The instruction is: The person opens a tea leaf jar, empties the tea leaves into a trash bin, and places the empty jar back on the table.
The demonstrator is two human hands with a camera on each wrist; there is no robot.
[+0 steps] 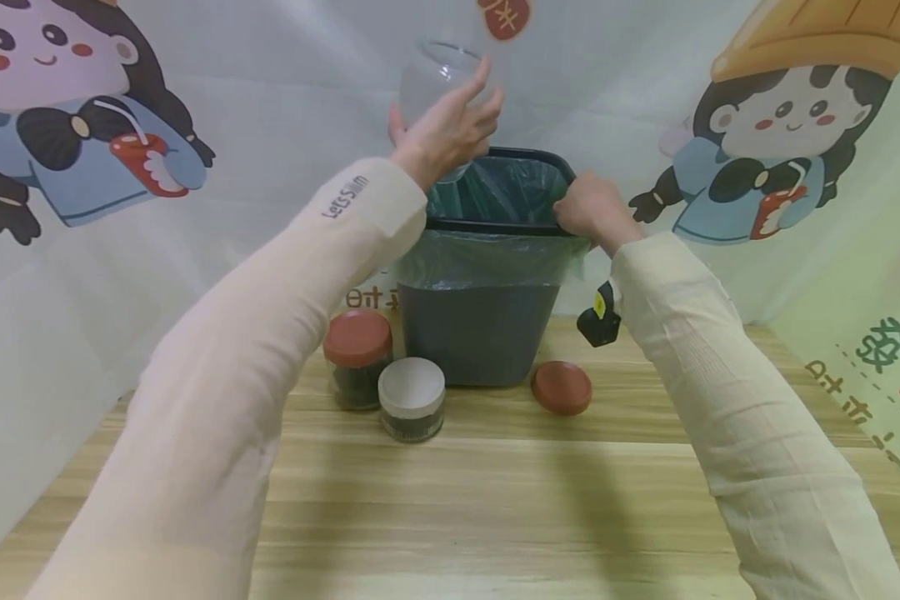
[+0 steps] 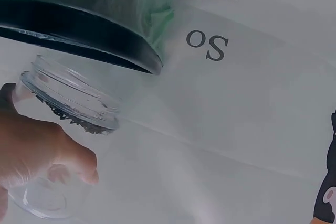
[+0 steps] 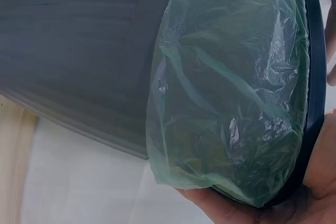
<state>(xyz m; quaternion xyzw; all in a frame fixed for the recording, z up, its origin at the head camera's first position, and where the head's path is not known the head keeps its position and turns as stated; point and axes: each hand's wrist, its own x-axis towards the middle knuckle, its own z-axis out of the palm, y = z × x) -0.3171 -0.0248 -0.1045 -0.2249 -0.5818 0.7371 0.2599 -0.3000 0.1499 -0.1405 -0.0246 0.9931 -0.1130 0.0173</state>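
My left hand [image 1: 450,125] grips a clear jar [image 1: 429,79] tipped over at the left side of the dark trash bin [image 1: 472,321]. In the left wrist view the jar's threaded neck [image 2: 79,95] faces the bin's rim [image 2: 100,38], and dark loose bits [image 2: 71,118] cling inside by the neck. My right hand [image 1: 592,204] grips the bin's right rim, fingers partly hidden behind it. A thin green bag [image 3: 226,87] lines the bin and folds over its edge.
A red-lidded jar [image 1: 358,358] with dark contents and a short white-lidded jar [image 1: 412,400] stand at the bin's front left. A loose red lid [image 1: 562,388] lies at its front right on the wooden table [image 1: 450,517]. Behind hangs a printed cloth [image 1: 285,108].
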